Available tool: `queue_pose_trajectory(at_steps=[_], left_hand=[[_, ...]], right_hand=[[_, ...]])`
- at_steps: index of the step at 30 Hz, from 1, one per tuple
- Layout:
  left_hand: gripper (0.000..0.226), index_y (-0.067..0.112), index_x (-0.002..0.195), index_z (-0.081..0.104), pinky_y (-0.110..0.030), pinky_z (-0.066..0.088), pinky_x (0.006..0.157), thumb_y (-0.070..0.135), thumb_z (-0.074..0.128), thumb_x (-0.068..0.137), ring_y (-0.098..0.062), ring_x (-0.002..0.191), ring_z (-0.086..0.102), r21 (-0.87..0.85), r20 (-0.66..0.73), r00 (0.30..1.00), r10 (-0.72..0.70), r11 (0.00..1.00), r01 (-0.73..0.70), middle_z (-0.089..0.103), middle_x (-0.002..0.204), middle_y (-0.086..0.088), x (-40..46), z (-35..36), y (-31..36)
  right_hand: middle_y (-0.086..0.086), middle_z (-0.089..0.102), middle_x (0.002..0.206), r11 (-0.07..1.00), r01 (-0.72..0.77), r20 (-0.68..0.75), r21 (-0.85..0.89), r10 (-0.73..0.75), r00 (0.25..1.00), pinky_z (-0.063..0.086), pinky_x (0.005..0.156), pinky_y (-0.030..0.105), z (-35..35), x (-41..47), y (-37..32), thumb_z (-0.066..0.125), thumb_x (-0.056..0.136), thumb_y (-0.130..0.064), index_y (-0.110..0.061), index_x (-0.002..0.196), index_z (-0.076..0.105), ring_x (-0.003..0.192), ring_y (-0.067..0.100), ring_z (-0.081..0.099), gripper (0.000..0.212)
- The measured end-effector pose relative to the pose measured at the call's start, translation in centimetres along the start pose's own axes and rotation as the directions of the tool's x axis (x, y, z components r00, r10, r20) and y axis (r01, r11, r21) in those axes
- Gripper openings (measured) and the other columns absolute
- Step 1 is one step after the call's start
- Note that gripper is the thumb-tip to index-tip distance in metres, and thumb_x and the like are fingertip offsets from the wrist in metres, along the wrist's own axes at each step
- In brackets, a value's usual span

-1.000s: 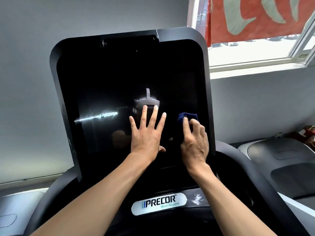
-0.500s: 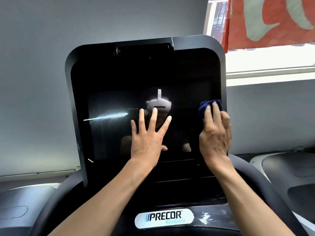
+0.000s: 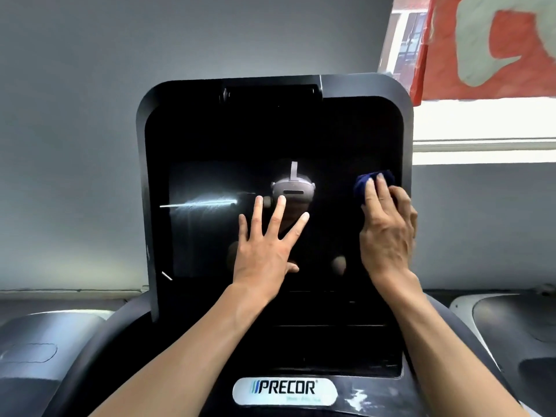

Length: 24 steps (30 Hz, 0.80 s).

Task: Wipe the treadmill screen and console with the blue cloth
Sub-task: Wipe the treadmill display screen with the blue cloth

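Dark blue microfibre, it seems, bunches under the right hand (image 3: 388, 233), whose fingers press the blue cloth (image 3: 362, 185) flat against the right edge of the treadmill screen (image 3: 210, 236), the wad showing just past the fingertips. Whether the thumb pinches the cloth underneath is hidden, so I take it as pressed rather than clutched. The left hand (image 3: 267, 245) lies open with fingers spread on the glass near its middle, holding nothing and steadying the panel. To wipe well, I would keep the pressure even, run overlapping strokes from this edge across, and shift the bracing palm so its prints get cleaned too. A bright smear glints left of centre. Below, the console (image 3: 331, 341) carries a silver badge (image 3: 284, 391) reading PRECOR; the smaller line beneath is too blurred to read, and white scuffs sit just beside it
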State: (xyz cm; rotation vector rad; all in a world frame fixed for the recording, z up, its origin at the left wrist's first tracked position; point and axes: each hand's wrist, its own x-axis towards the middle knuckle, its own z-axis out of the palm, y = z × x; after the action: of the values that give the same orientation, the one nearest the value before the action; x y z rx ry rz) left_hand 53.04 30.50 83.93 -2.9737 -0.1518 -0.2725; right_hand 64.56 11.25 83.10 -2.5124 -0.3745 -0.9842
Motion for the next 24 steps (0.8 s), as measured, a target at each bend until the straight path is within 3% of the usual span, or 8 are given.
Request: queue_pose_trajectory(at_steps=[5, 7, 12, 14, 18, 20, 22, 24], left_hand=[[0.104, 0.047, 0.155, -0.017, -0.064, 0.006, 0.123, 0.062, 0.062, 0.089, -0.040, 0.149, -0.032, -0.002, -0.027, 1.000, -0.006, 1.000, 0.006, -0.034, 0.163, -0.003, 0.0, 0.1, -0.1], [0.106, 0.047, 0.154, -0.021, -0.064, 0.006, 0.123, 0.063, 0.061, 0.088, -0.040, 0.149, -0.031, -0.002, -0.034, 0.999, -0.003, 1.000, 0.003, -0.035, 0.163, -0.003, 0.0, 0.2, -0.1], [0.105, 0.045, 0.156, -0.020, -0.064, 0.007, 0.123, 0.063, 0.058, 0.089, -0.042, 0.149, -0.030, 0.006, -0.055, 0.998, 0.021, 1.000, -0.021, -0.035, 0.163, -0.005, -0.1, 0.7, -0.5], [0.104, 0.044, 0.157, -0.016, -0.064, 0.007, 0.123, 0.064, 0.059, 0.088, -0.042, 0.150, -0.028, -0.003, -0.068, 0.997, 0.025, 1.000, -0.025, -0.031, 0.165, -0.006, -0.1, 0.9, -0.7], [0.103, 0.035, 0.161, 0.003, -0.060, 0.014, 0.124, 0.062, 0.067, 0.085, -0.038, 0.155, -0.016, -0.048, -0.134, 0.988, 0.071, 0.996, -0.078, -0.010, 0.170, -0.008, -0.6, 1.2, -1.6], [0.106, 0.028, 0.163, 0.006, -0.057, 0.015, 0.125, 0.061, 0.069, 0.084, -0.036, 0.156, -0.009, -0.050, -0.160, 0.985, 0.067, 0.996, -0.076, -0.004, 0.170, -0.012, -1.3, 1.5, -2.8], [0.110, 0.028, 0.162, 0.002, -0.059, 0.011, 0.125, 0.065, 0.066, 0.082, -0.038, 0.155, -0.012, -0.035, -0.141, 0.990, 0.006, 0.999, -0.011, -0.008, 0.169, -0.015, -1.8, 1.4, -4.5], [0.113, 0.032, 0.161, -0.009, -0.061, 0.010, 0.124, 0.069, 0.062, 0.081, -0.040, 0.154, -0.018, -0.034, -0.099, 0.994, -0.043, 0.999, 0.040, -0.016, 0.167, -0.018, -2.1, 1.3, -5.7]], right_hand=[[0.009, 0.040, 0.158, 0.910, 0.372, 0.080, 0.182, -0.391, 0.917, 0.029, 0.121, 0.047, 1.6, -3.2, -2.8, 0.050, 0.098, 0.002, -0.007, 0.151, 0.043, 0.152, 0.029, 0.026, 0.054], [0.008, 0.036, 0.160, 0.899, 0.415, 0.101, 0.141, -0.430, 0.897, 0.027, 0.121, 0.050, 1.2, -4.6, -0.9, 0.044, 0.099, 0.000, -0.008, 0.152, 0.041, 0.153, 0.026, 0.023, 0.054], [0.011, 0.037, 0.160, 0.987, -0.013, -0.008, 0.162, 0.014, 1.000, 0.025, 0.123, 0.045, 1.3, -1.3, -0.9, 0.052, 0.101, 0.002, -0.004, 0.151, 0.041, 0.153, 0.028, 0.021, 0.052], [0.011, 0.036, 0.160, 0.978, -0.020, -0.041, 0.207, 0.029, 0.999, 0.024, 0.124, 0.045, 1.9, -1.0, -4.0, 0.051, 0.102, -0.003, -0.004, 0.151, 0.041, 0.154, 0.029, 0.020, 0.051], [0.008, 0.033, 0.162, 0.953, 0.236, 0.065, 0.191, -0.252, 0.966, 0.027, 0.122, 0.048, 2.3, -5.2, -5.5, 0.055, 0.099, 0.004, -0.008, 0.154, 0.037, 0.155, 0.024, 0.016, 0.059], [0.007, 0.034, 0.161, 0.952, 0.270, 0.084, 0.148, -0.284, 0.955, 0.031, 0.120, 0.047, 1.4, -6.1, -4.1, 0.056, 0.098, 0.004, -0.009, 0.154, 0.039, 0.154, 0.023, 0.019, 0.060], [0.010, 0.038, 0.159, 0.979, 0.157, 0.030, 0.134, -0.162, 0.986, 0.029, 0.122, 0.043, 0.9, -4.0, -3.5, 0.056, 0.098, 0.002, -0.006, 0.152, 0.042, 0.153, 0.026, 0.024, 0.056], [0.009, 0.037, 0.160, 0.978, -0.096, -0.020, 0.186, 0.101, 0.995, 0.021, 0.125, 0.039, 1.2, -0.6, -4.4, 0.051, 0.102, -0.004, -0.007, 0.152, 0.042, 0.153, 0.028, 0.023, 0.051]])
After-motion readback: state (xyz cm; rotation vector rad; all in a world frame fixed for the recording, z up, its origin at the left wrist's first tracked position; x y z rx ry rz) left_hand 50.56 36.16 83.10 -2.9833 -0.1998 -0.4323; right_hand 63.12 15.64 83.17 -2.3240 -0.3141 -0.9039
